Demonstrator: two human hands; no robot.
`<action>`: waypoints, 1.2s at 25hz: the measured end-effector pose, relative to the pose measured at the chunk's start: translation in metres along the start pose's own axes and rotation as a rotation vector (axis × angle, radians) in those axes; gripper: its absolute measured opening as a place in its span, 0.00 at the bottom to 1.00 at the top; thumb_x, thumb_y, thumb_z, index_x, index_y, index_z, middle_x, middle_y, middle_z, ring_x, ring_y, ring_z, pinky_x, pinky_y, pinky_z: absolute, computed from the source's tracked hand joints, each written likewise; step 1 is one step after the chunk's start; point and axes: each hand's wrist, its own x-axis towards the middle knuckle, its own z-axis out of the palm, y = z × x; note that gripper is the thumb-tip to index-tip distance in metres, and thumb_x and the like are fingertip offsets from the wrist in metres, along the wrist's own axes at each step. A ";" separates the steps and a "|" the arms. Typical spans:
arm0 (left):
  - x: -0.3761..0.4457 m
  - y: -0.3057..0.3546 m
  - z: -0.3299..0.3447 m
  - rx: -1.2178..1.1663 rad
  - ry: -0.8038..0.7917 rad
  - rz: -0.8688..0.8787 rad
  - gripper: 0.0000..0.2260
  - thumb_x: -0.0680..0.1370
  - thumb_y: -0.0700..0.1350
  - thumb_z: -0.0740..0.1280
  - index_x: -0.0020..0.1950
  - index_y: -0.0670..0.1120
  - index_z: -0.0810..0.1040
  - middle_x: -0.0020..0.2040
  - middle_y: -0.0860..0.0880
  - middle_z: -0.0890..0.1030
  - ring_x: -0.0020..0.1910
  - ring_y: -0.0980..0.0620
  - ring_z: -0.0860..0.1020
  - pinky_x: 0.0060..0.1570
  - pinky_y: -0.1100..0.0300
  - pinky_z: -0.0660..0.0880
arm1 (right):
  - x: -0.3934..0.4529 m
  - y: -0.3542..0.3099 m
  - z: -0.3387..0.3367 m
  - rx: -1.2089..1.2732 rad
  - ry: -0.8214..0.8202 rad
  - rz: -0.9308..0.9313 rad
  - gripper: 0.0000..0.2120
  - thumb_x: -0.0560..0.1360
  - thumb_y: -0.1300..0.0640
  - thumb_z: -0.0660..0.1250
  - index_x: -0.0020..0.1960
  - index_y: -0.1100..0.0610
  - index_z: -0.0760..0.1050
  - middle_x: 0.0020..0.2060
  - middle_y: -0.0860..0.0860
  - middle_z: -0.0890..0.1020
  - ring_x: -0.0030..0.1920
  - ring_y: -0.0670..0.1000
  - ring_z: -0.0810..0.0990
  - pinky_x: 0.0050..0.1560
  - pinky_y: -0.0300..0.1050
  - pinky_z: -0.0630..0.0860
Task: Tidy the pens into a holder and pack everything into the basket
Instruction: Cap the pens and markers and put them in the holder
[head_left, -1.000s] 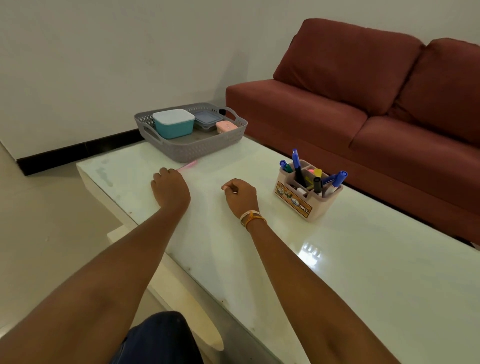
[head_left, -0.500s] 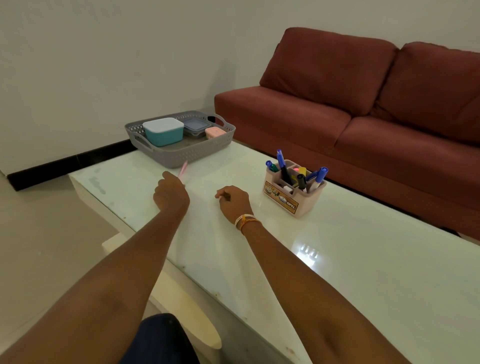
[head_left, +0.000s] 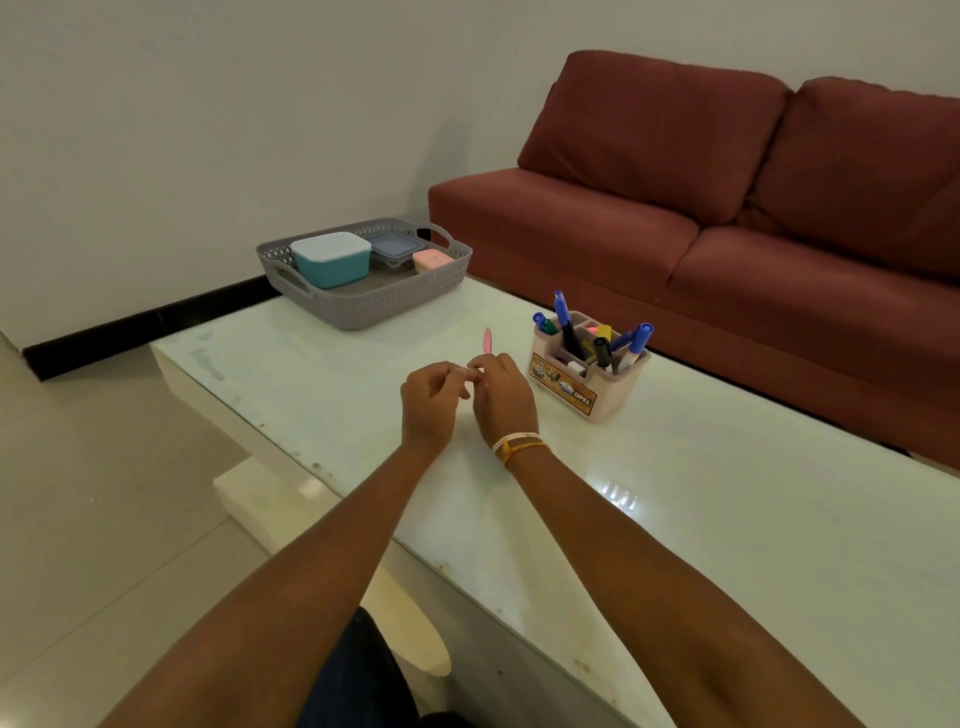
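Care at the handover is what this step wants from us: we have a pink pen (head_left: 487, 341) up off the glass table (head_left: 727, 519), our two hands meeting around its lower end, and the job, as we judge it, is to settle it into one hand and drop it into the beige pen holder (head_left: 587, 382) just to the right. We would let the right hand (head_left: 505, 397) take a firm pinch before the left hand (head_left: 430, 402) lets go, then carry the pen tip-down to a free compartment, steering clear of the blue markers (head_left: 636, 340) that lean outward over the rim, since a knock there could tip the light holder. The pen stands nearly upright, its pink top poking out above the knuckles of our right hand; its lower part is hidden between the hands. Our right fingers are curled around it, so that hand has hold of the pen. Our left fingers (head_left: 460, 370) are bent in toward the same spot and seem to pinch the lower end, though the contact itself is too small for us to be sure. The grey basket (head_left: 363, 306), already carrying a teal box (head_left: 330, 260), a clear box and a small pink box, sits well apart at the far end of the table, waiting for the holder once the pens are in.
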 end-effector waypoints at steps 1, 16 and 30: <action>-0.004 0.001 0.000 -0.037 0.003 -0.022 0.17 0.73 0.47 0.59 0.41 0.39 0.84 0.33 0.44 0.81 0.32 0.49 0.77 0.34 0.59 0.73 | 0.001 0.000 -0.014 0.019 0.037 0.002 0.10 0.80 0.59 0.59 0.56 0.60 0.77 0.48 0.57 0.81 0.46 0.53 0.80 0.49 0.44 0.78; -0.013 -0.006 0.003 0.404 -0.163 -0.095 0.17 0.76 0.50 0.58 0.38 0.40 0.79 0.35 0.43 0.82 0.37 0.44 0.80 0.40 0.51 0.76 | 0.102 0.035 -0.150 -0.284 -0.092 0.495 0.19 0.70 0.53 0.73 0.57 0.60 0.75 0.53 0.59 0.81 0.52 0.60 0.81 0.48 0.48 0.76; 0.000 0.002 0.022 0.561 -0.206 -0.214 0.11 0.75 0.46 0.60 0.48 0.50 0.82 0.50 0.52 0.82 0.49 0.49 0.79 0.48 0.57 0.74 | 0.096 0.087 -0.160 0.012 -0.140 0.788 0.20 0.75 0.50 0.66 0.59 0.64 0.74 0.52 0.59 0.79 0.48 0.59 0.76 0.53 0.51 0.75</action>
